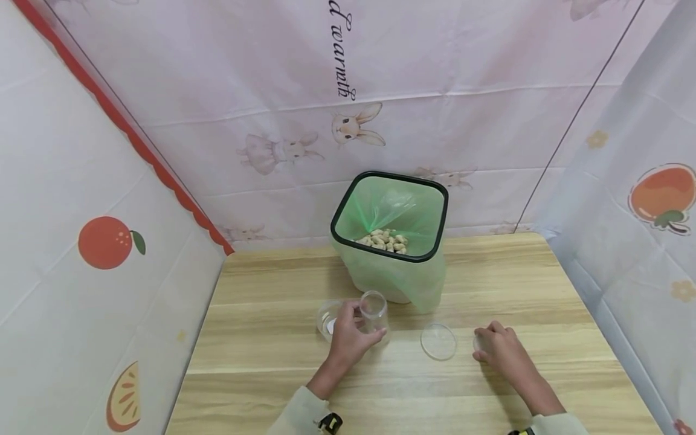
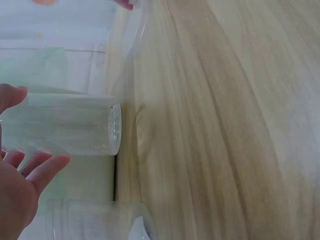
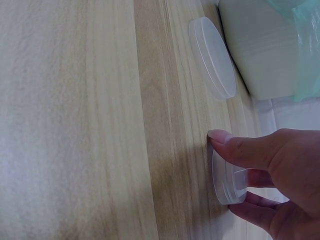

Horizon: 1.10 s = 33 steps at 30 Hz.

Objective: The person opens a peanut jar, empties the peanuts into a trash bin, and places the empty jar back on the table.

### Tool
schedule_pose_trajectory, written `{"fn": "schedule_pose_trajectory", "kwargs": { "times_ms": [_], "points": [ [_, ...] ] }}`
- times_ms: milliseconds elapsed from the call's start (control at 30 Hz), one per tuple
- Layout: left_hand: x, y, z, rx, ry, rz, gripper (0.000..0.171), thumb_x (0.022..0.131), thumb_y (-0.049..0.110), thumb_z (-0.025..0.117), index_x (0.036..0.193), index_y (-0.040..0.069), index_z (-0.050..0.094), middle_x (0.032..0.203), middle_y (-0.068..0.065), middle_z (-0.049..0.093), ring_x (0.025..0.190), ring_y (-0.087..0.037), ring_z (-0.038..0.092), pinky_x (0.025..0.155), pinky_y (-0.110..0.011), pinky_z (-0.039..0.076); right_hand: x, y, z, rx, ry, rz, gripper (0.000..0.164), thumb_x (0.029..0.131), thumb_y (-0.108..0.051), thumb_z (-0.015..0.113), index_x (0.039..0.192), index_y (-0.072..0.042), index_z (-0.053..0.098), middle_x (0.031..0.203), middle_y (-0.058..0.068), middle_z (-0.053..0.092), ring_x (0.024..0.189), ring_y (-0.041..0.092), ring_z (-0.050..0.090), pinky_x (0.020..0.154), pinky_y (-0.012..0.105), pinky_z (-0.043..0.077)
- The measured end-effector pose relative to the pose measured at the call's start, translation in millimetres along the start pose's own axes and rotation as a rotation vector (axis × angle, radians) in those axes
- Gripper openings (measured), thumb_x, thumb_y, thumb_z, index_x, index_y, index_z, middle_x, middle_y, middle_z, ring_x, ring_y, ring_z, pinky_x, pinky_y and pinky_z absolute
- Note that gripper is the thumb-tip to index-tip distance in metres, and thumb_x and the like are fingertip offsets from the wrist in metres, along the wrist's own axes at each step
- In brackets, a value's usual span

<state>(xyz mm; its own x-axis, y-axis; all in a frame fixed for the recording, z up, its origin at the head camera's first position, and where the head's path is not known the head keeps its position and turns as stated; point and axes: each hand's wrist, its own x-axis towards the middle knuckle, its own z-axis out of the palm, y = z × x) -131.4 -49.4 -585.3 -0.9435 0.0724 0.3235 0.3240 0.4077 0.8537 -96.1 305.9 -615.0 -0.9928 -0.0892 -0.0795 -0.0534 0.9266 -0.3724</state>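
Note:
My left hand (image 1: 349, 341) holds a slim clear plastic jar (image 1: 374, 311), thumb on one side and fingers on the other. In the left wrist view this jar (image 2: 75, 125) looks see-through, with nothing visible in it. A wider clear jar (image 1: 324, 319) with a white patch in it stands just left of that hand. On the right, my right hand (image 1: 502, 350) pinches a small clear lid (image 3: 225, 177) by its edge, at the tabletop. Between the hands a larger clear round lid (image 1: 438, 342) lies flat on the table.
A square bin (image 1: 390, 260) with a black rim and green bag stands at the table's back, peanuts in their shells (image 1: 383, 240) inside. The wooden table (image 1: 261, 338) meets printed cloth walls at the back and sides.

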Motion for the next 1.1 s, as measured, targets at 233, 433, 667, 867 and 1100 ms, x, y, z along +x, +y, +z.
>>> {"fn": "schedule_pose_trajectory", "kwargs": {
  "times_ms": [233, 433, 667, 867, 1100],
  "points": [
    [-3.1, 0.3, 4.0, 0.071, -0.019, 0.021, 0.065, 0.067, 0.008, 0.095, 0.119, 0.003, 0.056, 0.111, -0.011, 0.064, 0.101, -0.023, 0.066, 0.082, -0.026, 0.064, -1, 0, 1, -0.009, 0.008, -0.015, 0.051, 0.077, -0.024, 0.091, 0.119, 0.000, 0.074, 0.105, 0.015, 0.066, 0.086, 0.029, 0.060, 0.071, 0.048, 0.058],
    [-4.3, -2.7, 8.0, 0.149, 0.000, 0.023, 0.066, 0.065, 0.010, 0.097, 0.117, 0.005, 0.057, 0.109, -0.009, 0.062, 0.100, -0.021, 0.065, 0.081, -0.026, 0.063, 0, -1, -1, -0.011, -0.010, 0.010, 0.052, 0.077, -0.024, 0.090, 0.121, -0.001, 0.074, 0.107, 0.015, 0.066, 0.090, 0.030, 0.060, 0.074, 0.049, 0.058],
    [-6.2, -5.2, 9.5, 0.179, -0.007, 0.014, 0.064, 0.068, 0.014, 0.096, 0.118, 0.007, 0.057, 0.110, -0.007, 0.062, 0.099, -0.020, 0.066, 0.081, -0.029, 0.062, -1, 1, -1, -0.007, -0.016, -0.005, 0.052, 0.078, -0.023, 0.090, 0.121, 0.000, 0.073, 0.107, 0.015, 0.065, 0.090, 0.029, 0.061, 0.074, 0.049, 0.058],
    [-10.4, -8.2, 11.7, 0.172, -0.024, 0.007, 0.064, 0.069, 0.015, 0.096, 0.118, 0.007, 0.056, 0.111, -0.007, 0.062, 0.101, -0.023, 0.069, 0.082, -0.027, 0.062, 0, 0, -1, -0.012, -0.029, 0.001, 0.052, 0.078, -0.023, 0.090, 0.122, 0.000, 0.073, 0.109, 0.017, 0.064, 0.091, 0.031, 0.061, 0.075, 0.050, 0.058],
    [-11.1, -8.0, 13.2, 0.170, -0.034, 0.008, 0.064, 0.071, 0.017, 0.095, 0.120, 0.006, 0.056, 0.112, -0.008, 0.061, 0.103, -0.024, 0.070, 0.085, -0.030, 0.063, 1, 4, -2, -0.018, -0.025, -0.036, 0.052, 0.078, -0.023, 0.090, 0.122, -0.002, 0.073, 0.111, 0.017, 0.064, 0.092, 0.028, 0.060, 0.075, 0.047, 0.058]
  ]
}}
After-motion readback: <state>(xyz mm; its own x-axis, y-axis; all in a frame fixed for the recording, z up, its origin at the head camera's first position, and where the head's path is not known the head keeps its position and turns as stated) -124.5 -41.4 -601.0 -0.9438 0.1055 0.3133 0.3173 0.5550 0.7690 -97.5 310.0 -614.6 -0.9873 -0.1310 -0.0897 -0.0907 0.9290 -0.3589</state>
